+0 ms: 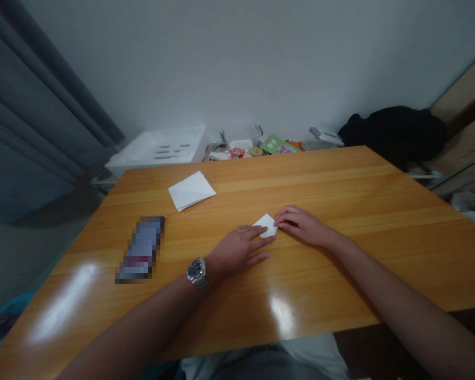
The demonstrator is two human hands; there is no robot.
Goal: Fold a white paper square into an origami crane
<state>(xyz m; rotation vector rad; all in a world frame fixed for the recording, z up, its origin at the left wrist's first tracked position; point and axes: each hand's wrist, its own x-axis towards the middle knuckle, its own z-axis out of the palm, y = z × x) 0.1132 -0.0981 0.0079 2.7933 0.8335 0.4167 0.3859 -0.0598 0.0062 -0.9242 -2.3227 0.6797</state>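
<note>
A small folded piece of white paper (266, 220) lies on the wooden table (320, 184) between my two hands. My left hand (243, 247), with a metal watch (197, 270) on its wrist, lies over the paper's near left part with its fingers spread. At the paper's right corner, my right hand (295, 224) has its thumb and fingers closed in a pinch on the edge. The part of the paper under my left fingers is hidden.
A stack of white paper sheets (192, 191) lies toward the back left. Nearer on the left is a blurred-out phone (142, 250). Behind the table stand a white tray (162, 148), a green booklet (279, 145) and a black cloth-like heap (396, 134).
</note>
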